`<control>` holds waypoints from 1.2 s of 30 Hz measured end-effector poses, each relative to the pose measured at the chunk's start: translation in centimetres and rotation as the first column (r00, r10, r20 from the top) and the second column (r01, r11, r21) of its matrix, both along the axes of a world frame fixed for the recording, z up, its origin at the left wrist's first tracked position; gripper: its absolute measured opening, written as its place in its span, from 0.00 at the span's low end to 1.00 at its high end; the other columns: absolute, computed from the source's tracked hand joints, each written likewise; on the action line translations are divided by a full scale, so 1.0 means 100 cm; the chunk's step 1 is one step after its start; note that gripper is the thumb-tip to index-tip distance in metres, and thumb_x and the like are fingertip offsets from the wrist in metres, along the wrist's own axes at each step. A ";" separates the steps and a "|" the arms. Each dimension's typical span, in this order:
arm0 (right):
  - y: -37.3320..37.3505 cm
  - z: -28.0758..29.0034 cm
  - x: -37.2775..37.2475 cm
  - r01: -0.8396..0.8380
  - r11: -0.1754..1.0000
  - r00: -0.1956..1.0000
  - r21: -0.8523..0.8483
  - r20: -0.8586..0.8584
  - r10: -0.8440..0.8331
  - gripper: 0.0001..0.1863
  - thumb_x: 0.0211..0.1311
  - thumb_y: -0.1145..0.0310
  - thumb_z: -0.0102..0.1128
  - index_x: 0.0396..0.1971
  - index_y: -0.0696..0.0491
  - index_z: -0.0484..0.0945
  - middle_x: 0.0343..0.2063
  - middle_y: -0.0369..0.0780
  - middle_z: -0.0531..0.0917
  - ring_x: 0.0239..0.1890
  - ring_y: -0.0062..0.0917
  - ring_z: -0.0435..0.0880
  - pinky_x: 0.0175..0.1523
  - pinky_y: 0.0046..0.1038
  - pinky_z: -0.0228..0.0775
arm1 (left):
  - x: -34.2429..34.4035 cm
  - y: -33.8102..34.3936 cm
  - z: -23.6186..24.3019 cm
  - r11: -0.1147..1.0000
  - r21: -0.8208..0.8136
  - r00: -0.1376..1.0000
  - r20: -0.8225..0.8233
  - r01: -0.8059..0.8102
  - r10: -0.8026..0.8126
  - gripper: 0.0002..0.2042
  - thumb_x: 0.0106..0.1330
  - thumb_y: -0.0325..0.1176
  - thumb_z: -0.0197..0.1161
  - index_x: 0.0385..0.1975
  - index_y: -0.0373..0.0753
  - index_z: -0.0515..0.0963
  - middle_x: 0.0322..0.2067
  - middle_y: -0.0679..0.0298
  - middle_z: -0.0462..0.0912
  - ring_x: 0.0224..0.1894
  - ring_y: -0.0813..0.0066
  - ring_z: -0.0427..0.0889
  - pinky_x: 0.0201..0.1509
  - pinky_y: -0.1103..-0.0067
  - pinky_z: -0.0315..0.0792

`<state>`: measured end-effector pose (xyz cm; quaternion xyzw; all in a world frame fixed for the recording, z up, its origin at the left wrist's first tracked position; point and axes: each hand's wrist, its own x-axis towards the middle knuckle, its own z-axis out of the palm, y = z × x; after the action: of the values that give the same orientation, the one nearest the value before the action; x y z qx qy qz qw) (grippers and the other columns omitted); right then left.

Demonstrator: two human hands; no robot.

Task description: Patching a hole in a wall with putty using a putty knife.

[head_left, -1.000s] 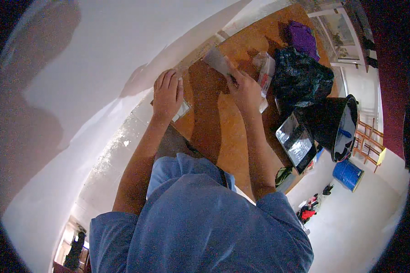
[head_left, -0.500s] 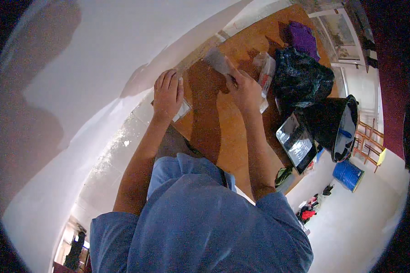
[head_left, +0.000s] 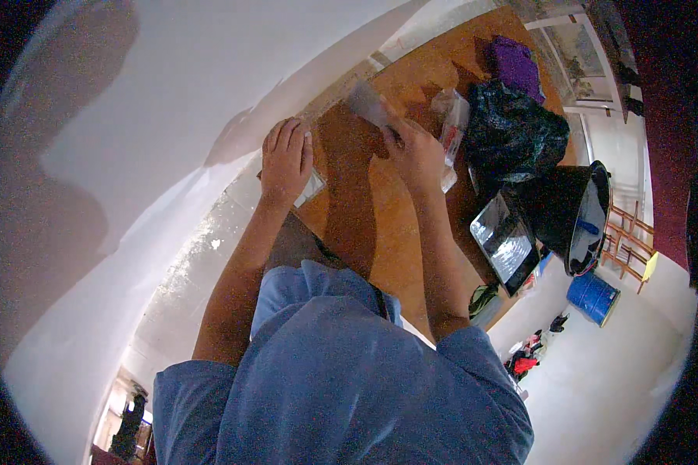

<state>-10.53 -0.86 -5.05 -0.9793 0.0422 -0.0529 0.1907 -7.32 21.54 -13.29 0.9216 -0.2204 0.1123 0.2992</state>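
Note:
My right hand point(head_left: 416, 157) pinches a thin, greyish translucent plastic sheet or small bag point(head_left: 365, 102) between thumb and fingers, above the orange-brown tabletop point(head_left: 395, 225). The far end of the sheet points away to the left. My left hand point(head_left: 287, 159) lies palm down at the table's left edge, fingers stretched out and close together. Under it a whitish, clear-looking packet or stack point(head_left: 312, 188) sticks out beside the wrist; most of it is hidden. Just right of my right hand lies a clear plastic packet point(head_left: 453, 128) with a red mark.
A shiny black plastic bag point(head_left: 516, 132) bulges at the right, with a purple cloth point(head_left: 516, 68) behind it. Nearer stand a black bin-like container point(head_left: 558, 205) and a dark-framed tablet point(head_left: 506, 242). A white wall point(head_left: 171, 101) runs along the left. A blue drum point(head_left: 593, 300) stands beyond.
My right hand and the translucent sheet have shifted very slightly, the sheet now angled a little lower. My left hand stays in place.

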 end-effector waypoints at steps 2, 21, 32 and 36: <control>0.000 0.001 -0.001 0.018 1.000 0.998 -0.021 -0.057 -0.019 0.22 0.61 0.60 0.57 0.57 0.35 0.72 0.33 0.45 0.83 0.34 0.43 0.83 0.38 0.43 0.76 | 0.000 0.000 0.000 1.000 0.008 1.000 -0.005 -0.004 0.004 0.12 0.67 0.32 0.55 0.46 0.33 0.75 0.50 0.54 0.75 0.57 0.56 0.70 0.63 0.63 0.64; 0.002 0.007 0.001 0.055 0.998 0.994 0.007 -0.090 -0.054 0.29 0.60 0.63 0.59 0.63 0.30 0.67 0.33 0.42 0.83 0.36 0.40 0.84 0.38 0.39 0.77 | 0.000 -0.001 0.002 1.000 -0.009 1.000 0.008 0.000 0.001 0.11 0.68 0.32 0.55 0.46 0.33 0.75 0.50 0.55 0.75 0.57 0.57 0.70 0.63 0.64 0.64; -0.003 -0.004 -0.001 0.041 0.996 0.990 -0.082 -0.130 -0.051 0.30 0.60 0.63 0.58 0.64 0.29 0.67 0.33 0.43 0.83 0.34 0.40 0.84 0.38 0.39 0.77 | 0.001 0.000 0.002 1.000 -0.012 1.000 0.004 0.009 -0.009 0.12 0.67 0.32 0.55 0.47 0.33 0.75 0.50 0.55 0.75 0.57 0.57 0.70 0.62 0.64 0.64; -0.002 0.004 0.000 0.008 0.995 0.991 -0.100 -0.132 -0.021 0.30 0.60 0.64 0.58 0.63 0.29 0.67 0.33 0.43 0.83 0.34 0.39 0.84 0.37 0.40 0.76 | 0.001 0.000 0.002 1.000 -0.025 1.000 0.000 0.005 -0.005 0.12 0.67 0.32 0.55 0.47 0.34 0.75 0.50 0.55 0.75 0.57 0.56 0.70 0.62 0.63 0.64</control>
<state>-10.48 -1.05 -4.68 -0.9886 0.0594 0.0090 0.1381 -7.24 21.58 -13.13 0.9172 -0.2211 0.1143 0.3111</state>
